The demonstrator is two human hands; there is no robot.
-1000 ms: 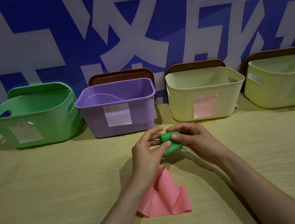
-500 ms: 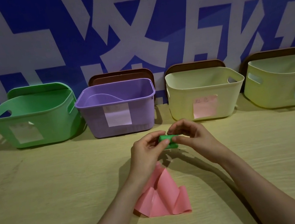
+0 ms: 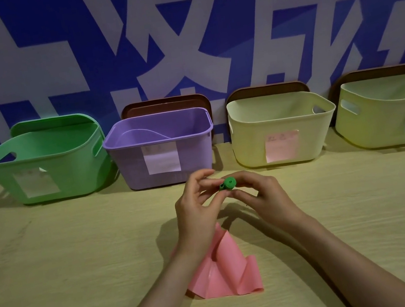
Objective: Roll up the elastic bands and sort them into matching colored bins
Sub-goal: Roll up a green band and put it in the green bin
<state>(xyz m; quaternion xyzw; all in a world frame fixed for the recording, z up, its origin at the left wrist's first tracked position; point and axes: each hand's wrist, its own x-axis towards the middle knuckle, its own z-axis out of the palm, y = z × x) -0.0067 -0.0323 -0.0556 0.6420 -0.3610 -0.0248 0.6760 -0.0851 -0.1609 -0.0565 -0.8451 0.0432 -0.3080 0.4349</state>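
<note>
Green elastic band [image 3: 228,184], wound into a tight roll, is being held just above the pale wooden table [image 3: 53,258], in front of the gap between the purple plastic bin [image 3: 131,165] and the pale yellow plastic bin [image 3: 248,143]. Left hand [image 3: 195,216] is pinching the roll between thumb and fingertips. Right hand [image 3: 262,197] is gripping its other side with curled fingers. Pink elastic band [image 3: 226,270] is lying loose and creased on the table beneath the left wrist. Green plastic bin [image 3: 44,158] is standing far left, well apart from the roll.

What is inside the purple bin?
A curved purple strip, probably an elastic band, leans against the back wall inside the purple bin. The bin's front wall hides the floor, so anything lying lower down cannot be seen.
</note>
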